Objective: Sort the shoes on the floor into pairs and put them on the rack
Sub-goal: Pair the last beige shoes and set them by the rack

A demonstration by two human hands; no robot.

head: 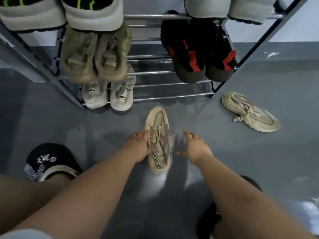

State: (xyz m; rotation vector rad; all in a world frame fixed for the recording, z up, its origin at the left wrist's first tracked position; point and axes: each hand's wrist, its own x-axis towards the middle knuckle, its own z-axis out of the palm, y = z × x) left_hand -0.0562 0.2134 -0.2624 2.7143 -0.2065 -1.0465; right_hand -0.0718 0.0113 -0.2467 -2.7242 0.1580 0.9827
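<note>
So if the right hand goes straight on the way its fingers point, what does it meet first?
Probably only bare floor at first, then the rack; the right hand points between both cream sneakers. Depth is unclear.

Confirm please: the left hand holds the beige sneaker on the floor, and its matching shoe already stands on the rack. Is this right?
Not quite. The head view shows the left hand on the beige sneaker, but its matching shoe lies on the floor, right of the rack, not on it.

Grey floor (259,161); two cream sneakers (158,128) (250,112); rack (164,73)
</note>
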